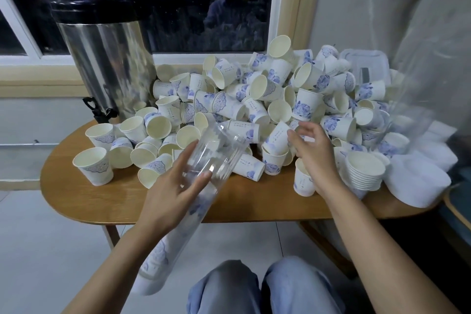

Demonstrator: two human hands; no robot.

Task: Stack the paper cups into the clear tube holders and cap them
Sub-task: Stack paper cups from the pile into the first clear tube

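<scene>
The clear tube holder (216,155) lies slanted across the near edge of the counter (254,201), its open mouth pointing far and right toward the cups and its closed end down by the person's knees. The left hand (175,186) grips it about midway, thumb on the near side and fingers curled round the far side. Nested cups inside the tube (158,257) fill roughly its lower half; the upper half near the mouth is bare, so this holder looks only partly loaded and is not capped. No cap can be made out.

The right hand (313,150) reaches into the heap with fingers loosely spread, its tips touching a single paper cup (276,139) but not closed on it.

Most of the work seems left. A large loose pile of cups (254,99) covers the far and right part of the counter, with more scattered to the left. A short nested stack (364,173) sits near right, ready to slide in as one.

Far left stands a metal urn (107,58); a white plastic bag (420,178) lies at the right edge.
</scene>
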